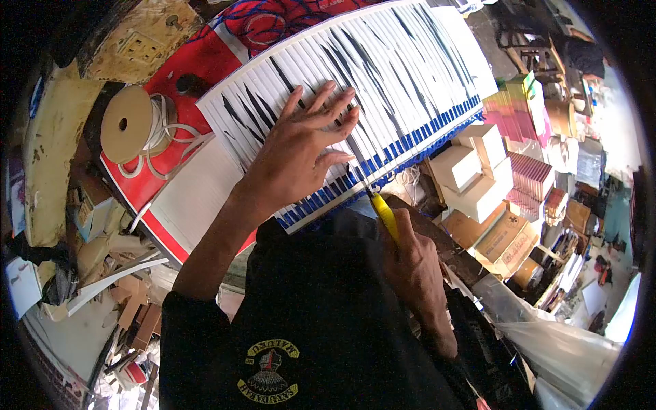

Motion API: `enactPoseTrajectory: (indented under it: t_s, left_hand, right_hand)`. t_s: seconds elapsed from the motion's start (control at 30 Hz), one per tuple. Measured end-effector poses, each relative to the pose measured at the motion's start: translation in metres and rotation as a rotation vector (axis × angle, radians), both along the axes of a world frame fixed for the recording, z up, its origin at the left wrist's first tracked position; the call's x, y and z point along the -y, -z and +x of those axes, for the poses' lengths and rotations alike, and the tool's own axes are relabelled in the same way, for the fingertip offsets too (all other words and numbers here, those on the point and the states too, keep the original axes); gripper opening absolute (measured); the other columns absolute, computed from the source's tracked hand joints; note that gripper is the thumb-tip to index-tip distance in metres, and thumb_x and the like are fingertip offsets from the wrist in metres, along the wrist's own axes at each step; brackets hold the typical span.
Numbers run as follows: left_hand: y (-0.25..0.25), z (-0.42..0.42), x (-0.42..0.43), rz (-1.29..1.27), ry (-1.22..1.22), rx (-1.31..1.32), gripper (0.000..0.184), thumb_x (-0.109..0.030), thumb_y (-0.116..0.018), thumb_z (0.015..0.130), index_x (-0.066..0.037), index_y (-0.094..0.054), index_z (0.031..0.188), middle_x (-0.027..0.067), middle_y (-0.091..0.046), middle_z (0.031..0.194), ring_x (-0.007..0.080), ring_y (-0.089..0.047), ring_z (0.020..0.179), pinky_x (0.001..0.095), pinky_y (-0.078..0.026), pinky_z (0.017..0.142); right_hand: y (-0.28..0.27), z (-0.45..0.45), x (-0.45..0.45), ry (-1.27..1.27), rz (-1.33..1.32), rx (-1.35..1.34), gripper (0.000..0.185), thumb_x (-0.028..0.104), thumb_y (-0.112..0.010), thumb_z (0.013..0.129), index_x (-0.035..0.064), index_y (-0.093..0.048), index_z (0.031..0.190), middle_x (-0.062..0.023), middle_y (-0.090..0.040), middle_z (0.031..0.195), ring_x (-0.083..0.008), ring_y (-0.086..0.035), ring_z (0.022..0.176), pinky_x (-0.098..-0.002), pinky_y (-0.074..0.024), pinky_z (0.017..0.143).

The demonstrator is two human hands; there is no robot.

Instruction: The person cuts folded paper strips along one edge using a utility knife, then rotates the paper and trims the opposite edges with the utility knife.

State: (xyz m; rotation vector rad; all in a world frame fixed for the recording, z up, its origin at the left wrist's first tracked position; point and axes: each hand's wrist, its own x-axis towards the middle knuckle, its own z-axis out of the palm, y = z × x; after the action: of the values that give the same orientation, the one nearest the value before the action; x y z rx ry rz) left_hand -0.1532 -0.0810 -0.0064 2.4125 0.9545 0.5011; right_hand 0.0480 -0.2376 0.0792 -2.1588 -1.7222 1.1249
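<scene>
My left hand [295, 152] lies with fingers spread on a wide white panel [410, 61] made of many narrow strips, with dark gaps between several of them. A row of blue segments [396, 147] runs along the panel's near edge. Close to this edge, my right hand [414, 256] is closed around a yellow-handled cutter knife [385, 217]. Its thin tip points away from me and meets the panel by the blue row. Whether the blade is cutting into the material, I cannot tell.
A spool of white cord [127, 124] stands left on the red table surface [198, 58]. Dark blue cord [263, 26] lies at the back. White boxes [471, 171] and a cardboard carton [507, 242] are stacked right. Clear plastic sheeting [547, 342] hangs lower right.
</scene>
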Motion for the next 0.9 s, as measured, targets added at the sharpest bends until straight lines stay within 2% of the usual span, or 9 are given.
enactPoseTrajectory:
  t_s: [0.4,0.47,0.8,0.87,0.9]
  left_hand:
    - [0.001,0.0,0.001,-0.004,0.003,0.0,0.059,-0.026,-0.066,0.094,-0.011,-0.051,0.149,0.0116,-0.037,0.162,0.0364,-0.025,0.153,0.0591,-0.014,0.123]
    - [0.001,0.0,0.0,-0.005,-0.005,-0.007,0.059,-0.026,-0.066,0.094,-0.011,-0.051,0.148,0.0116,-0.036,0.163,0.0364,-0.025,0.153,0.0593,-0.013,0.123]
    - [-0.002,0.003,-0.001,0.01,0.014,-0.044,0.058,-0.029,-0.064,0.095,-0.007,-0.051,0.147,0.0132,-0.034,0.163,0.0369,-0.023,0.154,0.059,-0.012,0.123]
    - [-0.002,0.003,0.0,-0.001,0.006,-0.048,0.058,-0.029,-0.063,0.096,-0.008,-0.05,0.148,0.0144,-0.034,0.163,0.0376,-0.024,0.153,0.0594,-0.011,0.123]
    - [-0.003,0.003,0.0,0.007,0.02,-0.051,0.058,-0.029,-0.063,0.096,-0.008,-0.05,0.148,0.0144,-0.034,0.163,0.0376,-0.024,0.153,0.0594,-0.011,0.123]
  right_hand:
    - [-0.004,-0.003,0.001,-0.098,0.065,0.052,0.018,0.01,-0.059,0.099,0.005,-0.048,0.113,-0.0209,-0.062,0.069,-0.0408,-0.062,0.058,-0.0514,-0.044,0.052]
    - [-0.017,-0.005,-0.001,-0.1,-0.027,0.129,0.019,0.009,-0.059,0.099,0.0045,-0.047,0.114,-0.0208,-0.061,0.068,-0.0393,-0.062,0.056,-0.0511,-0.0431,0.052]
    - [-0.025,-0.011,-0.013,-0.078,-0.158,0.2,0.02,0.009,-0.056,0.099,0.0044,-0.045,0.115,-0.0227,-0.063,0.071,-0.0433,-0.064,0.061,-0.0543,-0.0454,0.056]
    - [-0.022,-0.009,-0.011,-0.138,-0.214,0.226,0.04,0.012,-0.052,0.097,0.0018,-0.04,0.133,-0.0251,-0.068,0.079,-0.0448,-0.069,0.071,-0.0574,-0.0533,0.061]
    - [-0.022,-0.009,-0.007,-0.124,-0.207,0.223,0.04,0.012,-0.052,0.097,0.0018,-0.04,0.133,-0.0251,-0.068,0.079,-0.0448,-0.069,0.071,-0.0574,-0.0533,0.061]
